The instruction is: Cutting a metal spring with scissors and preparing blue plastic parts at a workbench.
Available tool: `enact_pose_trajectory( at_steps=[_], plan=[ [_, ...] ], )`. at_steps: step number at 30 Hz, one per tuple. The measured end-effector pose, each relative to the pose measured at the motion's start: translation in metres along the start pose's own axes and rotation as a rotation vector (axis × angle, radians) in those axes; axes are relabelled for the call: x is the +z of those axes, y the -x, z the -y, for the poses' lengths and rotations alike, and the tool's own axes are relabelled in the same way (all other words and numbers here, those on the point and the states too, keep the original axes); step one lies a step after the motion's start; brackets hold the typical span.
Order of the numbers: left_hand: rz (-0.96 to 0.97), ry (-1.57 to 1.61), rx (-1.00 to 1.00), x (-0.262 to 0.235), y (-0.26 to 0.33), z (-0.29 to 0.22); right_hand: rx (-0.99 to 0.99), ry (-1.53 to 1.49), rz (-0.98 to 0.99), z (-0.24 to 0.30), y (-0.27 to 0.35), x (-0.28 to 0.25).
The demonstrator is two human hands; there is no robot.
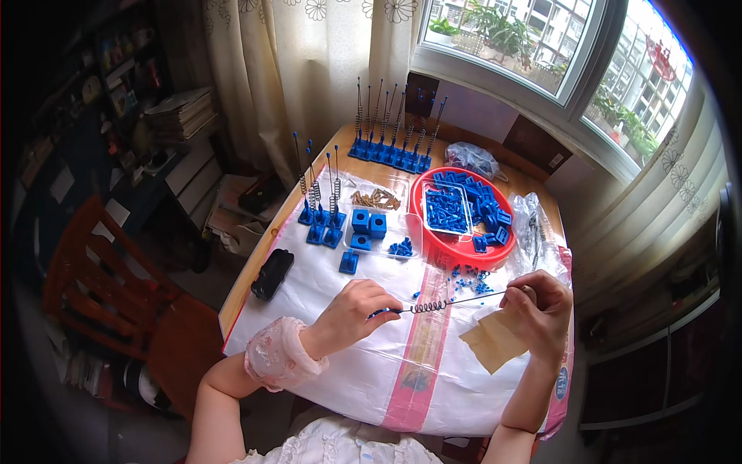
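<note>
My left hand (352, 313) is closed around a small blue plastic piece (384, 312), mostly hidden by the fingers. From it a dark coil spring (429, 307) runs to the right around a thin metal rod (473, 299). My right hand (547, 309) pinches the far end of that rod between thumb and fingers. A tan square of sandpaper or paper (495, 340) hangs from the same hand. Both hands hold the rod level above the white sheet (340, 387). Just beyond it lie tiny blue beads (473, 284).
A red basin (422, 209) holds blue plastic parts and a clear box of smaller ones. Finished-looking spring stands (390, 151) line the back; more stands (321, 220) are at left. Blue blocks (369, 223), brown pegs (376, 199) and a black case (273, 274) lie nearby.
</note>
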State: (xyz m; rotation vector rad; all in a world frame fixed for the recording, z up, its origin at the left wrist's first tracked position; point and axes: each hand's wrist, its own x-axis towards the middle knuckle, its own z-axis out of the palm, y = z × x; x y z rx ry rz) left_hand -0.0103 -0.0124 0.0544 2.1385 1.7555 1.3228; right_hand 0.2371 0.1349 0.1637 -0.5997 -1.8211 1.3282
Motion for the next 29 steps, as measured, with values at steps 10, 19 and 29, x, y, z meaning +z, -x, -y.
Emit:
enact_pose_trajectory(
  at_steps=[10,19,29],
  plan=[
    [-0.323,-0.297,-0.234,-0.125,-0.005,0.032,-0.076,0.026,-0.02,0.036,0.018,-0.024],
    [-0.372,-0.001,-0.574,-0.132,0.024,0.178,0.323,0.45,0.066,-0.019,0.071,-0.076],
    [-0.221,-0.034,-0.669,-0.109,0.004,0.193,0.21,0.462,0.085,-0.105,0.091,-0.106]
  ],
)
